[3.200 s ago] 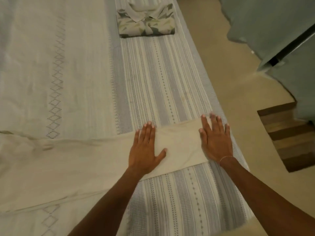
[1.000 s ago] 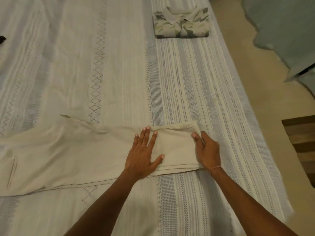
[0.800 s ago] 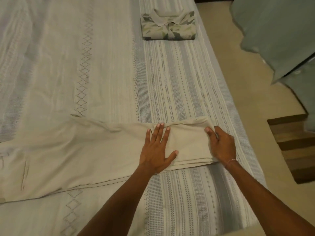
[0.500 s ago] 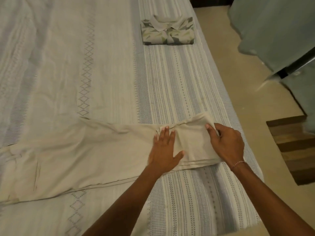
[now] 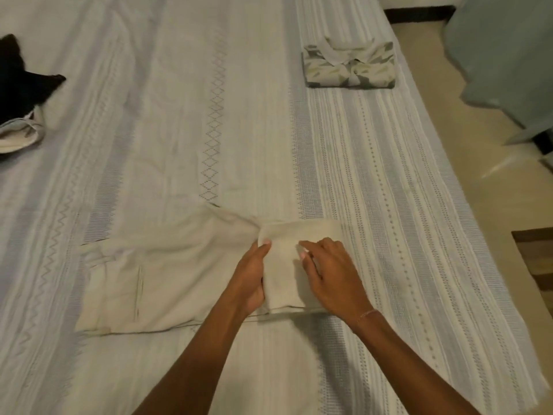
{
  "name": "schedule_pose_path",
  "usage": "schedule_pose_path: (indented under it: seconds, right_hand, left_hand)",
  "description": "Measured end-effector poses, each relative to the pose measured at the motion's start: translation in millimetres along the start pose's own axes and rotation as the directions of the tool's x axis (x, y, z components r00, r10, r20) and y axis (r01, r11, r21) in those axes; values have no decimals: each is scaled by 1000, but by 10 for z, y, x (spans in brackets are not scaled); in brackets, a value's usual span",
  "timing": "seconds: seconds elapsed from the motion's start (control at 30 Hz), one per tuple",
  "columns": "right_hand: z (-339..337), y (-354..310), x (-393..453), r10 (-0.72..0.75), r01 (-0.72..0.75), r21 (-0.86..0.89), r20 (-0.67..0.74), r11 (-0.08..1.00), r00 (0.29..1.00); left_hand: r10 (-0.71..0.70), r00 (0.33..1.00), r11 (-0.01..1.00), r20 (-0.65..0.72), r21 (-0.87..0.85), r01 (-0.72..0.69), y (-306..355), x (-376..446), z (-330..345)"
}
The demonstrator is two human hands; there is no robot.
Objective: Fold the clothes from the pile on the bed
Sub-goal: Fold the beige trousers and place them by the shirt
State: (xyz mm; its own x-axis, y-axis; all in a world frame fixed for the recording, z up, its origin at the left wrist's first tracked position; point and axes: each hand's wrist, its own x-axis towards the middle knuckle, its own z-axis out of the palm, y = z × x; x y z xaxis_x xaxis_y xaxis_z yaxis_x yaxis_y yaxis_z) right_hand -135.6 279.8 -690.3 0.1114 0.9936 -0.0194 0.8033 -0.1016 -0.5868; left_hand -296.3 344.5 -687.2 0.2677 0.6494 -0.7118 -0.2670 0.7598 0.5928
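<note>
The bed (image 5: pixel 185 121) fills most of the view, its patterned spread running from 6 o'clock up to 12, with the right edge slanting from 1 o'clock down to 4 o'clock. Past that edge lies bare tan floor (image 5: pixel 466 163), and a grey-green cloth (image 5: pixel 508 55) hangs in at 2 o'clock. A dark wooden step (image 5: pixel 538 259) shows at 3 o'clock. There is wide open spread above the hands toward 12 and more below them toward 6.

No box or basket is in sight. A folded shirt (image 5: pixel 348 67) with a leafy print sits at 1 o'clock near the right edge, well apart from the hands. At 9 to 10 o'clock, by the left border, a black garment (image 5: pixel 21 82) lies rumpled over a pale one (image 5: pixel 18 133).

The beige trousers (image 5: pixel 155 274) lie flat across the middle, waist end toward 9 o'clock, a pocket seam showing. Their leg end is doubled over into a thick fold (image 5: pixel 287 265) at centre. The left hand (image 5: pixel 253 280) stands on edge against the fold's left side, fingers straight, thumb up at the top corner, pressing into the crease. The right hand (image 5: pixel 332 274) lies on the fold's right part, palm down, fingers loosely bent with tips on the cloth; whether it pinches the fabric I cannot tell
</note>
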Motion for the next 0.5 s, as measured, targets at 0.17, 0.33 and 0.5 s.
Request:
schedule_pose_path:
  seconds: [0.17, 0.33, 0.5]
  right_hand:
    - [621, 244, 132, 70, -53, -378, 31, 924, 997]
    - [937, 262, 146, 71, -35, -460, 62, 887, 996]
    - [972, 269, 171, 108, -54, -452, 95, 890, 990]
  left_hand:
    - [-7, 1000, 999, -25, 44, 8, -36, 285, -491]
    - [432, 887, 799, -159, 524, -295, -146, 433, -675]
    - [707, 546, -383, 448, 893, -236, -474, 396, -676]
